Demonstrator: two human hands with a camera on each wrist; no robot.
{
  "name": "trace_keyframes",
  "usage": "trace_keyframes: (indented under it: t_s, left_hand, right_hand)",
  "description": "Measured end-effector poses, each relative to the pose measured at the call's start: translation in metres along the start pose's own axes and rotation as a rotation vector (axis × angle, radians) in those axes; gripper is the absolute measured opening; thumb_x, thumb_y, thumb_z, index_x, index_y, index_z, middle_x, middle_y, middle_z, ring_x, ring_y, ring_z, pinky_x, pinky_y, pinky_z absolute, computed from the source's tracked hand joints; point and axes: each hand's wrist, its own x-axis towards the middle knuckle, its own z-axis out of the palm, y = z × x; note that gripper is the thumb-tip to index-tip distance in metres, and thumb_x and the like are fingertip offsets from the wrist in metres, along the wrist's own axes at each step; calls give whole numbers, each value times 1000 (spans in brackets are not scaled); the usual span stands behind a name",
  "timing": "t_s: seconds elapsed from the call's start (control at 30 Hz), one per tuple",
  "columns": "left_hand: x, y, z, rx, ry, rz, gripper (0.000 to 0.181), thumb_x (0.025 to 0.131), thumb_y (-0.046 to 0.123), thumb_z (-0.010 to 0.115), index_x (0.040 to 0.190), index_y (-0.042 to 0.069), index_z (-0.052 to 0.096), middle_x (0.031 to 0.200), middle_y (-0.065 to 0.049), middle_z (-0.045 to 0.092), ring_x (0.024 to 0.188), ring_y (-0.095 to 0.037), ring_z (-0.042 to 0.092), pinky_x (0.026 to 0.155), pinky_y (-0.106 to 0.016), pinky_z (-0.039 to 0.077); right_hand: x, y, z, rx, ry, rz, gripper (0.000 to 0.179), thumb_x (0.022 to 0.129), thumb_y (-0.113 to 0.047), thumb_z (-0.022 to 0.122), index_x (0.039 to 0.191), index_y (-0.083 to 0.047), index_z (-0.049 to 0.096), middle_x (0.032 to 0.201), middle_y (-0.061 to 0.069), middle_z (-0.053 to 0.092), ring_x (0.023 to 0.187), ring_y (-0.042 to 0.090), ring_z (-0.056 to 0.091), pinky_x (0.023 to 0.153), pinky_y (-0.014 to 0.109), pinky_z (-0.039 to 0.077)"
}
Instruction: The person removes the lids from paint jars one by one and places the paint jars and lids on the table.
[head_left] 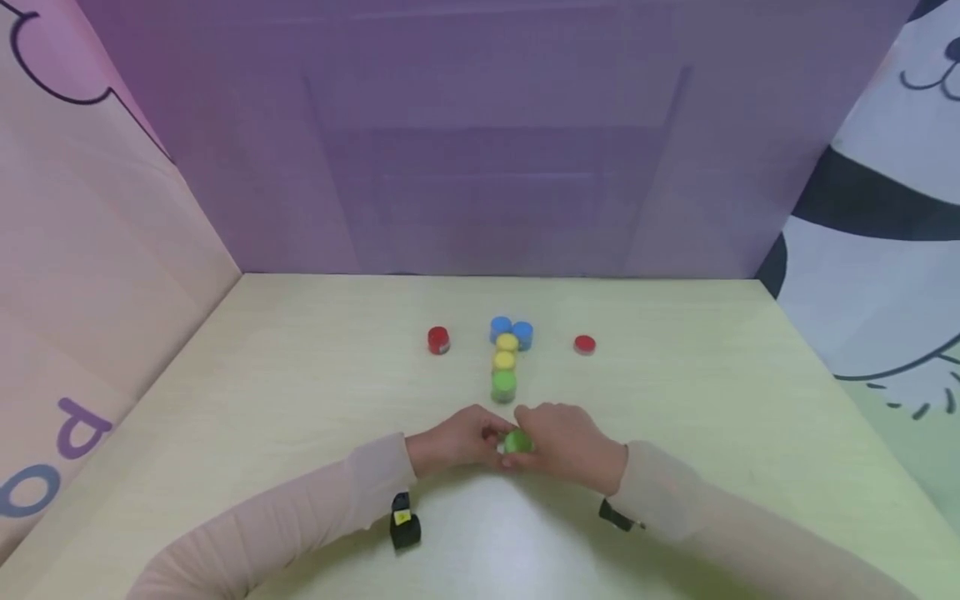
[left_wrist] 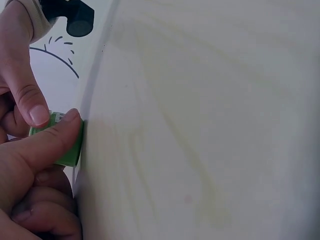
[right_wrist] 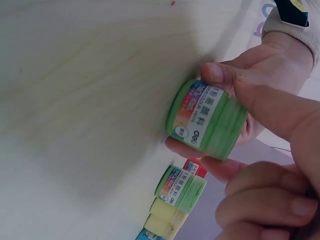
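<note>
Both hands meet over the front middle of the table around a small green paint jar [head_left: 517,442]. My left hand [head_left: 459,438] grips its labelled body, thumb on one side and fingers beneath, as the right wrist view shows. From the other side my right hand [head_left: 572,443] holds the jar's green lid end between thumb and fingers. The jar is tilted in the right wrist view, its printed label facing that camera. Just beyond the hands stands a second green jar [head_left: 504,386], heading a row with yellow jars [head_left: 504,361] and blue jars [head_left: 522,335].
A red jar [head_left: 438,340] stands left of the row, and a flat red disc [head_left: 585,344] lies to its right. The pale wooden table [head_left: 337,358] ends at a purple panel [head_left: 487,200]. Printed walls flank both sides. Small dark cameras [head_left: 405,523] are strapped at the wrists.
</note>
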Motion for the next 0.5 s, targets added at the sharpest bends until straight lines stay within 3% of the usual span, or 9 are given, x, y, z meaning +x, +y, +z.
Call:
trace_keyframes:
  t_s: [0.3, 0.5]
  left_hand:
    - [-1, 2, -2, 1, -45, 19, 33, 79, 8, 74, 111, 15, 70, 56, 2, 41, 56, -11, 36, 57, -22, 31]
    - [-1, 4, -2, 26, -42, 7, 24, 78, 10, 76, 101, 13, 73, 55, 2, 40, 57, -11, 36, 58, -22, 32]
  right_hand:
    - [4, 5, -1, 14, -27, -54, 30, 78, -34, 75, 84, -12, 55, 64, -6, 49, 58, 9, 45, 53, 22, 39]
    - [5, 7, -5, 34, -52, -98, 25, 78, -24, 76, 88, -12, 56, 69, -6, 55, 61, 8, 48, 57, 22, 42]
